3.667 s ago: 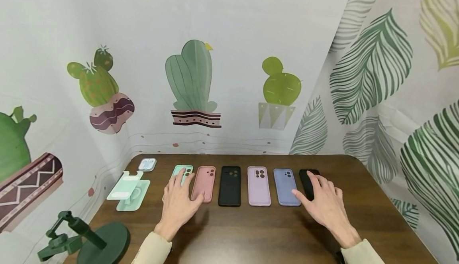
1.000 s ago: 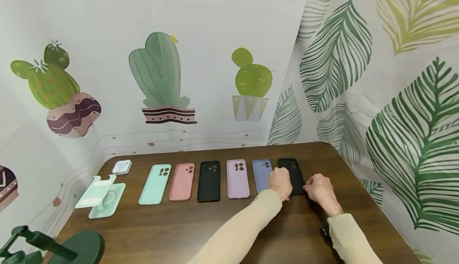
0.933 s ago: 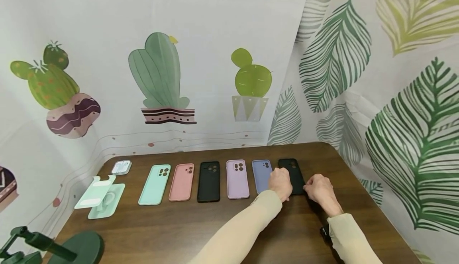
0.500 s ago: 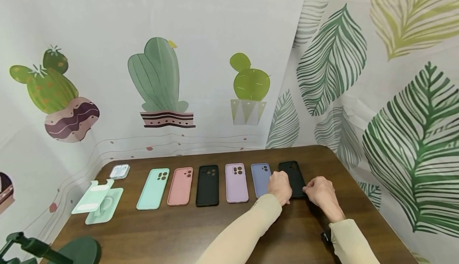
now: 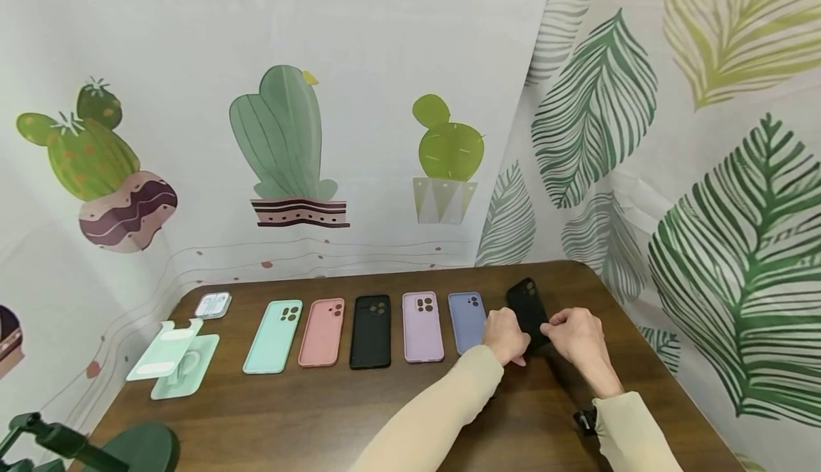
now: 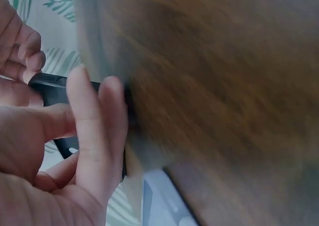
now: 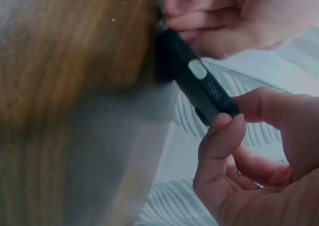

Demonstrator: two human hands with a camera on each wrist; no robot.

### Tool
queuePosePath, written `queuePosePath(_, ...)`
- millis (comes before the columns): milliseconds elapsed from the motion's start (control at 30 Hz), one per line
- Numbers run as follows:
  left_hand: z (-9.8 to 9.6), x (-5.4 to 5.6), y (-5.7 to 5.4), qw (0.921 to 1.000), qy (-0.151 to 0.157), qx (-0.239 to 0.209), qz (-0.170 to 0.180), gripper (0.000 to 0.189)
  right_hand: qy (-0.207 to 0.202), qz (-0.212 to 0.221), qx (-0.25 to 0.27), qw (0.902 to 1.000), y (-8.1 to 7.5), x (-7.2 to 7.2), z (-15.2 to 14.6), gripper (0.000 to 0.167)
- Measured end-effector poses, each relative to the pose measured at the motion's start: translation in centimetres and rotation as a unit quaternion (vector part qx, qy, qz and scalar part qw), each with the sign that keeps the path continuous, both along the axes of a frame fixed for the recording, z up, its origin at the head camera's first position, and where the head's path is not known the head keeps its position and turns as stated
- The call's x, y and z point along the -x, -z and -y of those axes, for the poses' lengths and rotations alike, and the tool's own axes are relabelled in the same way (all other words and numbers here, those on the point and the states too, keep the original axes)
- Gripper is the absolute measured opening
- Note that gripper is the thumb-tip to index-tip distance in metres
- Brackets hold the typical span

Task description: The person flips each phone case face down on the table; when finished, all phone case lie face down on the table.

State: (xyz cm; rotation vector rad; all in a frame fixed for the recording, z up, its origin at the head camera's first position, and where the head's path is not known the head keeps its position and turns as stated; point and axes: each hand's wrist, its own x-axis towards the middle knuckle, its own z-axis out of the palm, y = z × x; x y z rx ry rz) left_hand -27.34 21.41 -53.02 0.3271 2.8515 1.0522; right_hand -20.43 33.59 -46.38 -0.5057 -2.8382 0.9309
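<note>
At the right end of a row, a black phone case (image 5: 527, 306) is tilted, its far end raised. My right hand (image 5: 579, 347) pinches its lower right corner between thumb and fingers. At the lower left corner, my left hand (image 5: 504, 335) grips the case, partly covering it in the head view. The left wrist view shows the left thumb and fingers on either side of the dark case (image 6: 55, 94). An oval cutout and small holes show along the case's short edge (image 7: 198, 70) in the right wrist view. A blue phone case (image 5: 467, 319) lies just left of my left hand.
Purple (image 5: 423, 329), another black (image 5: 370, 336), pink (image 5: 323, 336) and mint (image 5: 274, 340) phone cases lie leftward on the wooden table (image 5: 308, 422). Further left are a mint folding stand (image 5: 169, 358), a small white box (image 5: 213, 305) and a dark green stand (image 5: 144, 450).
Both hands have come from opposite sides to the rightmost black case. Since half a second ago the case has lifted and tilted, and the right hand has risen slightly.
</note>
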Motion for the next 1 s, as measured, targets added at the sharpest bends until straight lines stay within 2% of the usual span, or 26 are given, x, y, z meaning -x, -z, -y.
queuePosePath(67,0.1,0.1,0.1,0.9998,0.004,-0.02,0.005,0.013,0.002,-0.007,-0.001,1.0,-0.3,-0.1,0.2,0.025)
queuePosePath(133,0.4,-0.2,-0.5,0.9984,0.007,-0.051,0.026,0.017,0.002,-0.013,-0.003,0.9999,-0.5,-0.1,0.4,0.025)
queuePosePath(167,0.6,-0.6,-1.1,0.9961,0.008,-0.077,0.044,0.02,0.002,-0.016,-0.004,0.9999,-0.5,-0.1,0.4,0.025)
queuePosePath(200,0.9,-1.0,-1.8,0.9904,0.009,-0.115,0.076,0.024,0.002,-0.018,-0.003,0.9998,-0.5,-0.1,0.5,0.025)
queuePosePath(267,1.4,-1.7,-3.1,0.9709,0.01,-0.191,0.144,0.028,0.002,-0.022,-0.004,0.9997,-0.6,-0.1,0.7,0.026)
queuePosePath(367,1.9,-2.8,-4.7,0.926,-0.01,-0.296,0.234,0.034,0.001,-0.027,-0.001,0.9996,-0.7,-0.2,1.0,0.026)
queuePosePath(400,1.9,-3.0,-5.0,0.9147,-0.017,-0.314,0.254,0.037,-0.001,-0.028,0.0,0.9996,-0.8,-0.2,1.1,0.026)
queuePosePath(467,1.9,-3.1,-5.0,0.9048,-0.024,-0.329,0.269,0.044,-0.004,-0.03,0.001,0.9995,-0.8,-0.3,1.3,0.024)
queuePosePath(600,1.9,-2.7,-4.6,0.8986,-0.023,-0.339,0.278,0.046,-0.016,-0.028,0.008,0.9994,-1.0,-0.5,1.6,0.023)
queuePosePath(700,2.0,-2.4,-4.7,0.8936,-0.021,-0.354,0.275,0.042,-0.026,-0.021,0.046,0.9984,-1.2,-0.7,1.6,0.022)
queuePosePath(867,1.9,-2.1,-5.2,0.8912,-0.043,-0.388,0.232,0.023,-0.036,0.004,0.114,0.9928,-0.6,-0.5,1.0,0.026)
queuePosePath(1000,2.0,-2.0,-5.4,0.894,-0.068,-0.4,0.19,0.013,-0.066,0.048,0.147,0.9857,0.7,-0.1,0.7,0.031)
